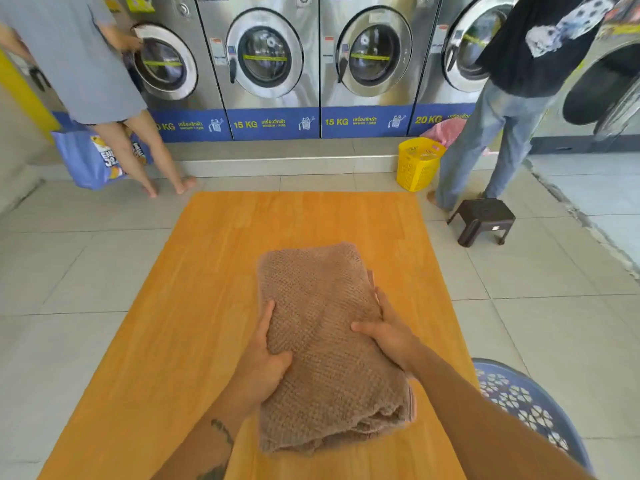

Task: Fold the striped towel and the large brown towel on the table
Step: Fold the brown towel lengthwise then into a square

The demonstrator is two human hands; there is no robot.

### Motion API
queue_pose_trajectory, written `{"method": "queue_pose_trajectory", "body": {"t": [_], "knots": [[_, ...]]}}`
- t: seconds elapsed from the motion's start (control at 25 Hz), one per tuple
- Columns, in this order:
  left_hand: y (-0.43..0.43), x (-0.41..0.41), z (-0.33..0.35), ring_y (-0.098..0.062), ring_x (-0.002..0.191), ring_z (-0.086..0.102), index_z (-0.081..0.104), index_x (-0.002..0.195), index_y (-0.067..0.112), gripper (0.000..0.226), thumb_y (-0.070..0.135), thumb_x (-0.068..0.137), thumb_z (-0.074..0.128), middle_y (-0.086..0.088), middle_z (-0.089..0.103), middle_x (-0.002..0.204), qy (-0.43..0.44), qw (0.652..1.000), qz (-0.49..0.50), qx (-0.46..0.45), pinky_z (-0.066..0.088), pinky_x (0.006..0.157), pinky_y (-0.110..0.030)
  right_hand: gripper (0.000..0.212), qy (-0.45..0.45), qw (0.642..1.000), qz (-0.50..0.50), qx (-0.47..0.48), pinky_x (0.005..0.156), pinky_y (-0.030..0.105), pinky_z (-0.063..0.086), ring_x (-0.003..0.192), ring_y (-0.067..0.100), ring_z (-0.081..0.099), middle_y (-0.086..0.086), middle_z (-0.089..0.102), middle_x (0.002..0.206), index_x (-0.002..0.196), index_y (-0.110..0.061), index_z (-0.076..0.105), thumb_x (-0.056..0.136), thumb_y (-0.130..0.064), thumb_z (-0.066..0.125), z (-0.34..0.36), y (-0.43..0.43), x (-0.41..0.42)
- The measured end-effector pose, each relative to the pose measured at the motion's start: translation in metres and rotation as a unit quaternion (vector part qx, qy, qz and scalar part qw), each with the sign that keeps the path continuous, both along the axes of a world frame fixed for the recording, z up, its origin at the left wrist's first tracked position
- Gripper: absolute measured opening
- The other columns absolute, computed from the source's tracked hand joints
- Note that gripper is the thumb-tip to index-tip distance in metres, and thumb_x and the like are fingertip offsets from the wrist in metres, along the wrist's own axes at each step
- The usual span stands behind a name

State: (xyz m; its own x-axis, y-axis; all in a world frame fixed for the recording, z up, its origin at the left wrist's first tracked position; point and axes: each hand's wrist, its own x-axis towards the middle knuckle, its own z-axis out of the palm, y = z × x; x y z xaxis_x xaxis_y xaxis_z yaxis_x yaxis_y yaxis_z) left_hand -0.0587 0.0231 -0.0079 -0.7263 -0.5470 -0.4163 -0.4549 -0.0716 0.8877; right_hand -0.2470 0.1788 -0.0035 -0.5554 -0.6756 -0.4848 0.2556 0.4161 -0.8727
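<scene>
The large brown towel (322,306) lies folded into a thick oblong stack in the middle of the orange wooden table (214,265), its long side running away from me. My left hand (266,362) grips its left edge, thumb on top and fingers wrapped under the side. My right hand (388,330) grips the right edge the same way, thumb across the top. A pinkish edge of another layer (412,403) shows at the stack's lower right corner. No striped towel is plainly visible.
A blue patterned laundry basket (526,407) stands at the table's right, near me. Beyond the table are a dark plastic stool (483,220), a yellow basket (417,164), two people standing at a row of washing machines (266,64), and a blue bag (93,157).
</scene>
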Motion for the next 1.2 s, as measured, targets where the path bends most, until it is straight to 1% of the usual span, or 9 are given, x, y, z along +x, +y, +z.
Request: {"method": "queue_pose_trajectory", "body": {"t": [0.16,0.32,0.44,0.52,0.6,0.76,0.96,1.08,1.2], "knots": [[0.031,-0.012,-0.007,-0.014,0.126,0.049,0.019,0.143,0.066,0.088,0.005,0.095,0.06,0.017,0.021,0.16,0.026,0.999,-0.041,-0.004,0.055,0.094,-0.036,0.082,0.146,0.989,-0.014,-0.012,0.107,0.027,0.032,0.143,0.009,0.026,-0.026,0.015,0.156,0.147,-0.057,0.02,0.094,-0.01,0.061,-0.002,0.061,0.013],[0.086,-0.048,-0.017,-0.013,0.127,0.051,0.023,0.146,0.061,0.081,0.007,0.096,0.058,0.017,0.028,0.157,0.061,0.993,-0.104,0.008,0.055,0.097,-0.038,0.077,0.208,0.973,-0.075,0.065,0.115,0.035,0.033,0.143,0.016,0.031,-0.016,0.023,0.158,0.15,-0.054,0.023,0.095,-0.01,0.056,-0.009,0.141,0.009],[0.14,-0.072,-0.017,-0.002,0.112,0.055,0.02,0.152,0.052,0.081,0.005,0.096,0.057,0.014,0.03,0.154,0.055,0.989,-0.137,0.025,0.057,0.076,-0.019,0.07,0.157,0.974,-0.145,0.074,0.087,0.012,0.048,0.121,0.01,0.05,-0.007,0.035,0.152,0.151,-0.045,0.028,0.098,-0.006,0.052,-0.001,0.202,0.008],[0.173,-0.09,-0.014,-0.008,0.118,0.055,0.019,0.153,0.05,0.08,0.007,0.097,0.057,0.012,0.032,0.155,0.057,0.984,-0.17,0.023,0.057,0.083,-0.023,0.068,0.168,0.966,-0.183,0.074,0.069,-0.001,0.043,0.111,0.0,0.049,-0.01,0.037,0.146,0.15,-0.041,0.031,0.098,-0.004,0.052,0.002,0.241,0.001],[0.205,-0.11,-0.016,-0.014,0.131,0.048,0.02,0.153,0.05,0.079,0.01,0.096,0.059,0.012,0.031,0.157,0.055,0.981,-0.188,0.008,0.052,0.101,-0.035,0.068,0.188,0.958,-0.197,0.087,0.072,-0.006,0.037,0.121,0.004,0.045,-0.014,0.036,0.147,0.149,-0.042,0.033,0.097,-0.003,0.053,-0.002,0.279,-0.01],[0.281,-0.154,-0.018,-0.012,0.138,0.04,0.025,0.153,0.045,0.076,0.009,0.096,0.058,0.016,0.03,0.154,0.054,0.978,-0.199,-0.021,0.042,0.112,-0.038,0.07,0.233,0.952,-0.168,0.108,0.109,0.019,0.026,0.138,0.007,0.033,-0.013,0.032,0.156,0.147,-0.049,0.034,0.095,-0.006,0.052,-0.017,0.356,-0.051],[0.378,-0.199,-0.036,-0.011,0.126,0.047,0.038,0.147,0.045,0.062,0.013,0.098,0.056,0.009,0.041,0.142,0.001,0.977,-0.194,-0.084,0.043,0.105,-0.027,0.065,0.209,0.957,-0.093,0.176,0.107,0.027,0.031,0.137,0.022,0.041,-0.003,0.041,0.152,0.147,-0.047,0.036,0.096,-0.009,0.048,-0.042,0.435,-0.118],[0.4,-0.213,-0.054,-0.016,0.132,0.046,0.042,0.145,0.045,0.058,0.016,0.097,0.056,0.005,0.042,0.145,-0.046,0.978,-0.183,-0.088,0.04,0.11,-0.032,0.063,0.152,0.966,-0.058,0.201,0.112,0.032,0.03,0.14,0.023,0.037,-0.002,0.036,0.157,0.146,-0.049,0.037,0.094,-0.013,0.048,-0.073,0.452,-0.144],[0.405,-0.232,-0.101,-0.013,0.128,0.047,0.041,0.148,0.039,0.058,0.015,0.097,0.056,0.004,0.041,0.149,-0.103,0.977,-0.17,-0.079,0.039,0.104,-0.022,0.062,0.109,0.967,-0.024,0.231,0.11,0.03,0.03,0.142,0.024,0.035,-0.006,0.029,0.159,0.144,-0.048,0.037,0.094,-0.015,0.05,-0.13,0.453,-0.165]]}}
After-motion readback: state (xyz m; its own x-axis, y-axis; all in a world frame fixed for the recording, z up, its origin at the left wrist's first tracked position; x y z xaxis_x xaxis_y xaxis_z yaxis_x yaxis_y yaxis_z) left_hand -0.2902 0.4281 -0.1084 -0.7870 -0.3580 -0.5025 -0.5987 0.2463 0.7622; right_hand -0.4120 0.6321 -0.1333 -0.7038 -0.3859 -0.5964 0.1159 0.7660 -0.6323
